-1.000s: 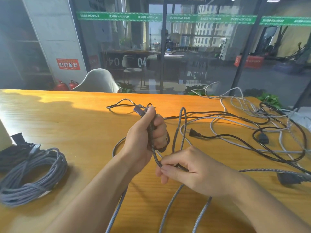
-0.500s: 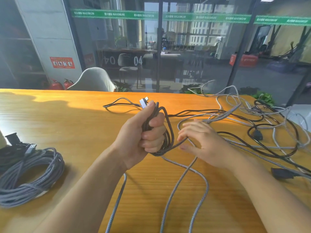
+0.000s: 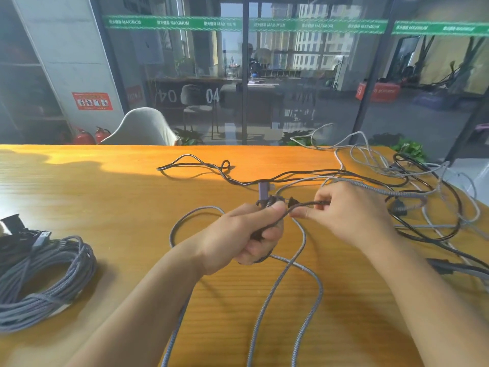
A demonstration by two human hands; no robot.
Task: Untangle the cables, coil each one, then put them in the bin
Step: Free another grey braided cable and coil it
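On the table (image 3: 105, 194), a coiled cable bundle (image 3: 39, 274) lies left, tangled cables (image 3: 423, 186) right (near the far edge).

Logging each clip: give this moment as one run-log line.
left hand: grips braided cable coil | right hand: pinches strand | coiled bundle: table left

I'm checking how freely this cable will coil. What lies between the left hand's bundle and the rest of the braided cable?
The left hand grips the coiled braided cable, whose free length runs right into the tangle, crossing black cables. The bin is not in view.
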